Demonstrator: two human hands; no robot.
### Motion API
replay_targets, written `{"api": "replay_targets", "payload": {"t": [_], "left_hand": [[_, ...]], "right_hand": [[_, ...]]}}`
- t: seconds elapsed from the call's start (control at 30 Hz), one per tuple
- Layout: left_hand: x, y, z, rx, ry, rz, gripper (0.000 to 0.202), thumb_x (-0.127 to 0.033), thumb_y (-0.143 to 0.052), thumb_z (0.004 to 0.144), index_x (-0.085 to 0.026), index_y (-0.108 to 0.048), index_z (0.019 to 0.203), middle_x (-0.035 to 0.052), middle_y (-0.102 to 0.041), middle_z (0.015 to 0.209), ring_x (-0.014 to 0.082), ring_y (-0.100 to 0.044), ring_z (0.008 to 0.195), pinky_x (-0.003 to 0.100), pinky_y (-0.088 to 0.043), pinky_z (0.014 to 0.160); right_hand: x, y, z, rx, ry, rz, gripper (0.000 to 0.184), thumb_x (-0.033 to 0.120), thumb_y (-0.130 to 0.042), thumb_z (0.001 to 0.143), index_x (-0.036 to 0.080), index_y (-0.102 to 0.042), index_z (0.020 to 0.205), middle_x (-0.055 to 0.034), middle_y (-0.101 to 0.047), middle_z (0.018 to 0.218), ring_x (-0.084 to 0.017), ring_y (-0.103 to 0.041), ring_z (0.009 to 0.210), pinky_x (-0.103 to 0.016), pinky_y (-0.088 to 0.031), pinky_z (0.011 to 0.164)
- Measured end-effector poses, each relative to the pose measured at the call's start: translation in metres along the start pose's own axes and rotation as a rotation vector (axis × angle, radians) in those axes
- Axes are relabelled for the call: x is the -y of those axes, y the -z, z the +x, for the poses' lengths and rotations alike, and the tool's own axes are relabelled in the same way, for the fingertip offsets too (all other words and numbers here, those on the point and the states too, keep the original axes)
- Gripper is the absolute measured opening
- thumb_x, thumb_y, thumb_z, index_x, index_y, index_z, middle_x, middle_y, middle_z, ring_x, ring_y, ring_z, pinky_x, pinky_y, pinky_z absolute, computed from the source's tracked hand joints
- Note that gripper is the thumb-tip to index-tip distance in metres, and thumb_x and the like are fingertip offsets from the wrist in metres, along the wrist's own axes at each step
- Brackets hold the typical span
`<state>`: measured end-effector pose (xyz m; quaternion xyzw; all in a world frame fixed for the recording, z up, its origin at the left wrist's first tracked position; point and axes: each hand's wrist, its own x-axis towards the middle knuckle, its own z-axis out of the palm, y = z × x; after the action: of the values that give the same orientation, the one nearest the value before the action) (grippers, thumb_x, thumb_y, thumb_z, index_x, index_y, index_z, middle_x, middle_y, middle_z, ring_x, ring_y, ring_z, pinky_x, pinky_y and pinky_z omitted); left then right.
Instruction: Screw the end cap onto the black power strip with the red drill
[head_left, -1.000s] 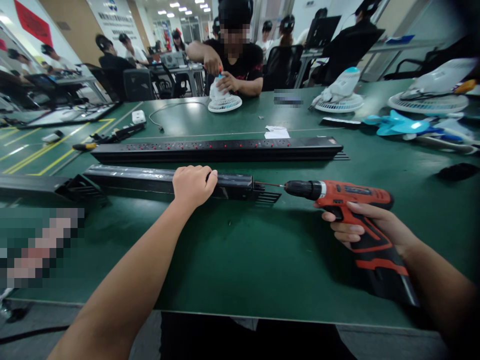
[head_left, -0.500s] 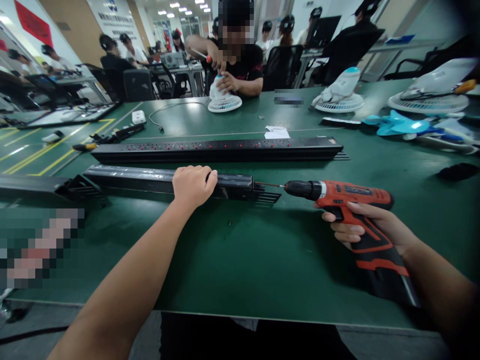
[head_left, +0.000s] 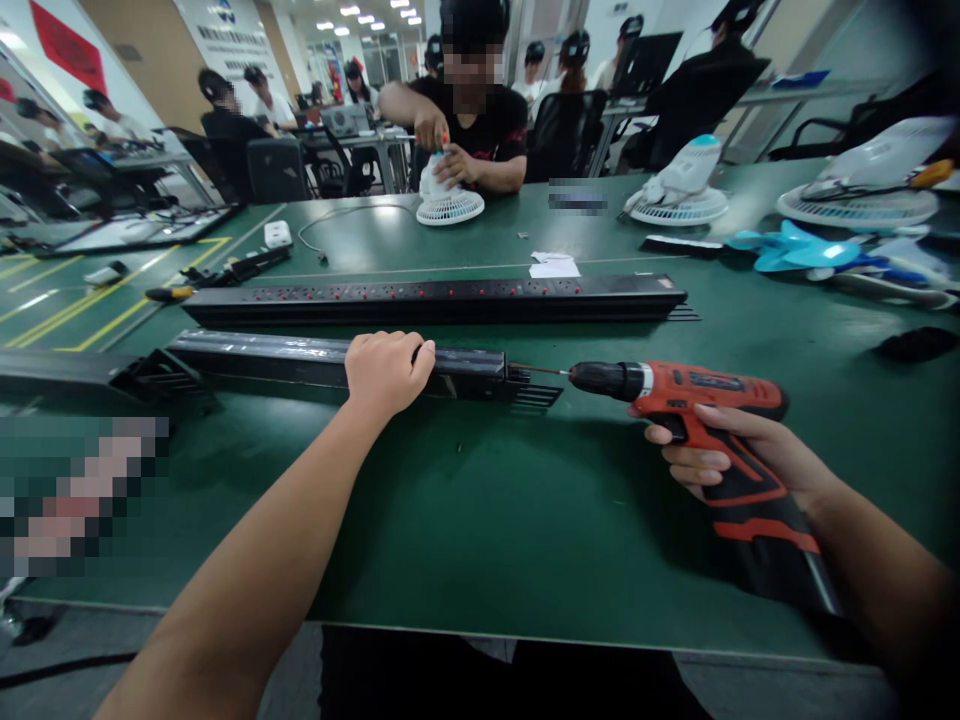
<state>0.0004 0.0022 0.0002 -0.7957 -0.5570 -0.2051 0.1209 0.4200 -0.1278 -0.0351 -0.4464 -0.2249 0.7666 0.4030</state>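
Observation:
My left hand is wrapped over a long black metal bar that lies on the green table. Slotted, comb-like prongs stick out from the bar's right end. In my right hand is an orange and black cordless drill, held by its grip with a finger at the trigger. Its long thin bit points left and meets the right end of the bar; the exact contact point is too small to make out. Behind the bar, parallel to it, lies a black power strip with a row of red dots.
Another dark bar lies at the left. Across the table a person in black works on a white fan. More fan parts and blue fan blades lie at the right. A white paper is behind the strip.
My hands, the drill and the bar look unmoved. The person opposite has lowered the hand with the red-handled tool onto the fan.

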Motion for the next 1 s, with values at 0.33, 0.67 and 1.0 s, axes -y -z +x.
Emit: {"api": "replay_targets", "payload": {"t": [0.33,0.67,1.0], "left_hand": [[-0.0004,0.0001,0.0005,0.009,0.004,-0.008,0.05,-0.044,-0.036,0.106,-0.023,-0.07,0.076,0.0082,-0.075,0.078,0.0266,-0.064,0.076,0.042,-0.04,0.079],[-0.0003,0.0005,-0.0002,0.0,-0.001,0.001,0.05,-0.043,-0.036,0.106,-0.022,-0.072,0.078,0.0084,-0.076,0.079,0.0271,-0.066,0.077,0.043,-0.041,0.079],[-0.0015,0.0014,0.0002,0.022,0.01,-0.015,0.05,-0.044,-0.035,0.105,-0.022,-0.071,0.077,0.009,-0.074,0.077,0.0277,-0.066,0.077,0.044,-0.04,0.08]], "right_hand": [[0.0015,-0.0003,-0.0009,0.009,-0.024,-0.006,0.03,0.048,-0.083,0.082,0.022,-0.07,0.092,0.0042,-0.04,0.056,-0.015,-0.034,0.048,-0.028,-0.049,0.041],[0.0011,-0.0018,-0.0011,0.019,-0.02,0.002,0.031,0.046,-0.085,0.081,0.021,-0.072,0.092,0.0049,-0.04,0.056,-0.014,-0.032,0.048,-0.025,-0.048,0.041],[0.0005,-0.0012,-0.0008,0.017,-0.023,-0.01,0.03,0.048,-0.082,0.083,0.023,-0.07,0.093,0.0045,-0.04,0.057,-0.015,-0.032,0.048,-0.026,-0.048,0.04]]}}
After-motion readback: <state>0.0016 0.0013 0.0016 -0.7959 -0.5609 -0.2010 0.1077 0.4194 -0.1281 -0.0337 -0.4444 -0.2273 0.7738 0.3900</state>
